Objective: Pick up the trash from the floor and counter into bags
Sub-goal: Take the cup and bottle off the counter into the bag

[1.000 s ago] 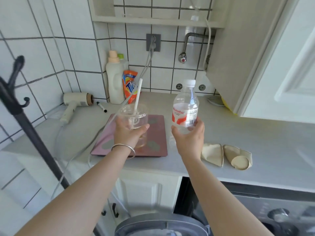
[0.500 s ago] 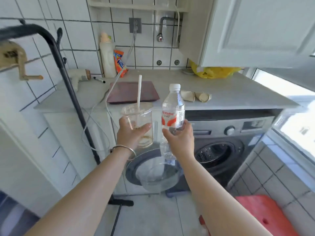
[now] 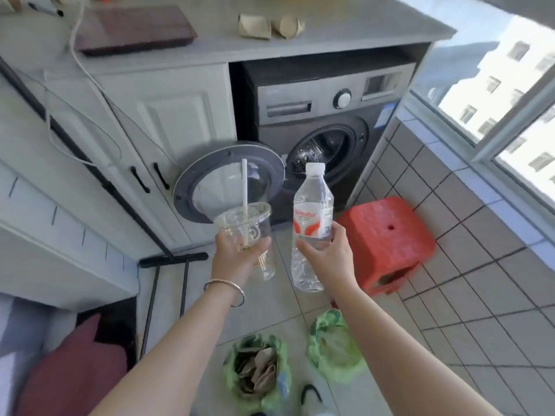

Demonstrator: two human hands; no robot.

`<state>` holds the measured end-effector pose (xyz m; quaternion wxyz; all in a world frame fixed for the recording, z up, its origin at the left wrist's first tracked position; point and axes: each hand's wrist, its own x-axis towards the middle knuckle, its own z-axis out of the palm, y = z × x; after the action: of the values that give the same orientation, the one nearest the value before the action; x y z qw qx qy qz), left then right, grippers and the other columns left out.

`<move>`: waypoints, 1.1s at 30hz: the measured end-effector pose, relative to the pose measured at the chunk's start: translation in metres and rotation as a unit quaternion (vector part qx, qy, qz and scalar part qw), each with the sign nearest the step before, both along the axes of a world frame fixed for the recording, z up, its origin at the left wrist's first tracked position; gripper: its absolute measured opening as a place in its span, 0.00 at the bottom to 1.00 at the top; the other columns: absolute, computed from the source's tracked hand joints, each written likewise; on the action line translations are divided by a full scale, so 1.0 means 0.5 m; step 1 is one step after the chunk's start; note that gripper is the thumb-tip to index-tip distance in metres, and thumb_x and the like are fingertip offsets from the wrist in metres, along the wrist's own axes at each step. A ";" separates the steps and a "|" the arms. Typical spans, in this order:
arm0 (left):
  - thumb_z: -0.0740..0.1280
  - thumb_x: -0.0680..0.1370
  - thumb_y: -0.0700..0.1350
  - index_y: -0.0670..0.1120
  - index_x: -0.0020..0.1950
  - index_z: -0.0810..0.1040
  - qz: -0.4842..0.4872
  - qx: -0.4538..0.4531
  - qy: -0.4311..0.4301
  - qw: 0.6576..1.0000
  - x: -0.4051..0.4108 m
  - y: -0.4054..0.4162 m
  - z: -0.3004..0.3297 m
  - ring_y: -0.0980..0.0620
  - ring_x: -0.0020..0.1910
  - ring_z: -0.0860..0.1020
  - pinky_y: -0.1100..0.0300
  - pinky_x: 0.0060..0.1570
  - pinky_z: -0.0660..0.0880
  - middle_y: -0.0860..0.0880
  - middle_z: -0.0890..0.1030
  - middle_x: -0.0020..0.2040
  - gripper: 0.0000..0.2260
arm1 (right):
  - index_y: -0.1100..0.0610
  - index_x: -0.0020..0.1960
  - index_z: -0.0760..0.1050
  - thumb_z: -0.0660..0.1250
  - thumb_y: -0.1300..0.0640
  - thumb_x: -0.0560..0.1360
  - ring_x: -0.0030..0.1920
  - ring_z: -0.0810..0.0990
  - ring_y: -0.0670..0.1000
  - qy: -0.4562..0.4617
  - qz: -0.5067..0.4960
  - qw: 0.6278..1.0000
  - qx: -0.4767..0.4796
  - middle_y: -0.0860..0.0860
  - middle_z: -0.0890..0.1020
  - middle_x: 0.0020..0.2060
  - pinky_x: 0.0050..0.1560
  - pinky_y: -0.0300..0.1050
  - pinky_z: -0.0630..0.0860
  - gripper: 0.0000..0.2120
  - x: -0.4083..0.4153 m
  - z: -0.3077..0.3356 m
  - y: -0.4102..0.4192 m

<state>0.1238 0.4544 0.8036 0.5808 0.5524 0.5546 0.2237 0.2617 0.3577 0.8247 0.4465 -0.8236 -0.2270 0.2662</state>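
Note:
My left hand (image 3: 237, 256) grips a clear plastic cup (image 3: 247, 226) with a lid and a white straw (image 3: 245, 190). My right hand (image 3: 326, 256) holds a clear water bottle (image 3: 312, 211) with a red and white label and a white cap, upright. Both are held out above the floor in front of the washing machine. Below them on the floor lie two green bags: one (image 3: 258, 370) open with brown paper scraps inside, the other (image 3: 333, 352) to its right. Two crumpled paper cups (image 3: 270, 25) lie on the counter (image 3: 360, 22).
The grey washing machine (image 3: 327, 115) has its round door (image 3: 210, 181) swung open toward me. A red plastic stool (image 3: 387, 238) stands right of my hands. A dark red scale (image 3: 135, 28) and white cable (image 3: 75, 46) sit on the counter. A black rack base (image 3: 172, 259) lies left.
I stepped back from the counter and my view tilted down to the floor. Both hands, with cup and bottle, came away from the counter and now hang above the green bags.

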 end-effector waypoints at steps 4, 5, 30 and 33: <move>0.74 0.58 0.61 0.48 0.57 0.64 -0.054 -0.052 0.032 0.997 0.067 -0.121 -0.120 0.46 0.57 0.77 0.44 0.58 0.75 0.48 0.75 0.59 0.35 | 0.51 0.68 0.61 0.74 0.48 0.65 0.61 0.74 0.51 0.065 -0.040 0.996 -0.047 0.48 0.74 0.61 0.62 0.51 0.74 0.36 0.045 -0.153 -0.129; 0.74 0.57 0.61 0.49 0.57 0.64 -0.066 -0.064 0.038 0.995 0.084 -0.152 -0.161 0.47 0.57 0.77 0.45 0.59 0.75 0.49 0.75 0.59 0.35 | 0.51 0.66 0.61 0.74 0.51 0.65 0.60 0.75 0.51 0.084 -0.050 0.994 -0.057 0.49 0.74 0.60 0.58 0.49 0.76 0.34 0.057 -0.194 -0.162; 0.78 0.64 0.41 0.49 0.70 0.63 -0.208 -0.099 0.165 0.959 0.363 -0.439 -1.236 0.56 0.59 0.75 0.68 0.59 0.68 0.53 0.76 0.61 0.39 | 0.51 0.56 0.60 0.71 0.58 0.70 0.42 0.74 0.48 0.212 -0.166 0.940 -0.210 0.43 0.74 0.43 0.34 0.31 0.67 0.23 0.255 -1.193 -0.447; 0.76 0.67 0.42 0.46 0.74 0.57 -0.220 -0.122 0.199 0.947 0.379 -0.445 -1.324 0.48 0.67 0.71 0.57 0.70 0.65 0.47 0.71 0.68 0.41 | 0.54 0.60 0.59 0.68 0.59 0.72 0.47 0.71 0.51 0.265 -0.171 0.919 -0.235 0.47 0.72 0.50 0.43 0.40 0.69 0.22 0.260 -1.276 -0.434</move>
<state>0.3132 0.2317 0.1417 0.5562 0.6185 0.5471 -0.0938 0.3917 0.1407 0.1865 0.3228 -0.8302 0.1137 0.4400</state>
